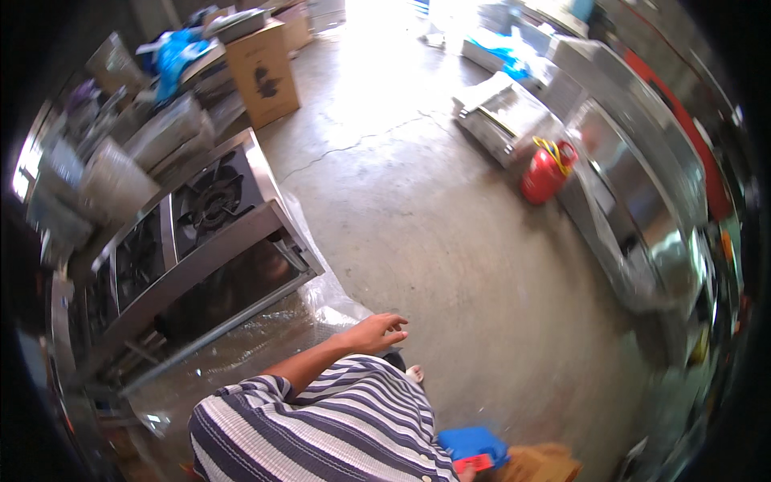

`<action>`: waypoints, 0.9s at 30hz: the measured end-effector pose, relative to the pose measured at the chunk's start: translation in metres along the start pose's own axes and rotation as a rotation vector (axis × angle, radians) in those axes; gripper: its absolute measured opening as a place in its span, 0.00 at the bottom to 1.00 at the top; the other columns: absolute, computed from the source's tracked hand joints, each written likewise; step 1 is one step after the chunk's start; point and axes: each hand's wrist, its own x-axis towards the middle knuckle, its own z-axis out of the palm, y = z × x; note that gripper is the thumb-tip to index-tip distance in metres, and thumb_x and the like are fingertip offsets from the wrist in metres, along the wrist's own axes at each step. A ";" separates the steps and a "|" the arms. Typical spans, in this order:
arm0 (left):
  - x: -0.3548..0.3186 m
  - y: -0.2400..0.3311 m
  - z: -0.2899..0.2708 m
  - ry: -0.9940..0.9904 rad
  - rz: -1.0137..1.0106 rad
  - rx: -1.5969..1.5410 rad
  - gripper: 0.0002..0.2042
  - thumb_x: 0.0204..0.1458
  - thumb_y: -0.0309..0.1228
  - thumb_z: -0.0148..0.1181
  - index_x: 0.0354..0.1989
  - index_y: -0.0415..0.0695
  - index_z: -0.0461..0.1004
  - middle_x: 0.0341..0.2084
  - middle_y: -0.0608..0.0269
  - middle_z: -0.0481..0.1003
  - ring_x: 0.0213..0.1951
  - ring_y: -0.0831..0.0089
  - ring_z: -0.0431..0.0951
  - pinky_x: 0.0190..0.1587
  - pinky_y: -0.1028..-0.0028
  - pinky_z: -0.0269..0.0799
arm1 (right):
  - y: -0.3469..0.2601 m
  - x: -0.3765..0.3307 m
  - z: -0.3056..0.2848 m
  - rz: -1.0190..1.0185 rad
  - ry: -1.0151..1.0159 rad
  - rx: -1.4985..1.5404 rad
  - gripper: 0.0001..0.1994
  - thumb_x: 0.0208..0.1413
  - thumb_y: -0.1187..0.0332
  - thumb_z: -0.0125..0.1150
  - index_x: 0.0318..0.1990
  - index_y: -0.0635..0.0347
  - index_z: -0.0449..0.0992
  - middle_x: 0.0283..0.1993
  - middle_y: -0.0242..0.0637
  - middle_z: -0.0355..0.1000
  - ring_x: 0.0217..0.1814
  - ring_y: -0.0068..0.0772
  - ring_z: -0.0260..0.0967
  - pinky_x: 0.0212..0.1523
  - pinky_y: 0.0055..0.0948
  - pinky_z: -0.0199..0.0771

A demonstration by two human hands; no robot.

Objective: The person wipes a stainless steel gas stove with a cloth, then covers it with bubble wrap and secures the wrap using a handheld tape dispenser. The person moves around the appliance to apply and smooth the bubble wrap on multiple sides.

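Observation:
My left hand (379, 332) reaches out in front of my striped shirt. Its fingers are apart and slightly bent, with nothing in them. Plastic film (329, 301) on the floor is the nearest thing to it, beside a stainless-steel gas range (241, 233) with black burner grates. Of my right hand (467, 475) only a sliver of skin shows at the lower edge, next to a small red piece (474, 463). A bright blue item (472, 443) lies against that red piece. The right fingers are hidden, so their grip does not show.
A red gas cylinder (546, 173) with a yellow hose stands at right, beside film-wrapped steel equipment (634, 193). A tall cardboard box (263, 74) and wrapped goods (120, 173) fill the back left. Something orange-brown (540, 464) lies at the lower edge. The concrete floor (409, 217) has a crack.

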 end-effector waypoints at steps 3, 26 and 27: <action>0.016 -0.003 -0.027 0.193 -0.120 -0.126 0.25 0.65 0.45 0.56 0.62 0.38 0.71 0.50 0.45 0.79 0.54 0.53 0.80 0.59 0.59 0.74 | -0.140 0.108 -0.061 -0.199 0.108 -0.013 0.19 0.62 0.66 0.63 0.58 0.62 0.76 0.45 0.43 0.79 0.42 0.42 0.77 0.43 0.43 0.77; 0.169 -0.143 -0.135 0.929 -1.075 -0.539 0.37 0.60 0.61 0.55 0.65 0.41 0.70 0.58 0.38 0.74 0.61 0.43 0.73 0.64 0.53 0.68 | -0.787 -0.231 0.769 -1.552 -1.418 -0.507 0.11 0.64 0.67 0.65 0.47 0.66 0.76 0.42 0.39 0.77 0.44 0.29 0.73 0.47 0.29 0.73; 0.168 -0.151 -0.131 0.986 -1.160 -0.588 0.37 0.60 0.62 0.54 0.65 0.41 0.70 0.58 0.37 0.74 0.61 0.42 0.74 0.64 0.53 0.68 | -0.785 -0.273 0.793 -1.667 -1.507 -0.446 0.11 0.64 0.66 0.65 0.45 0.65 0.76 0.39 0.38 0.76 0.40 0.29 0.70 0.43 0.31 0.72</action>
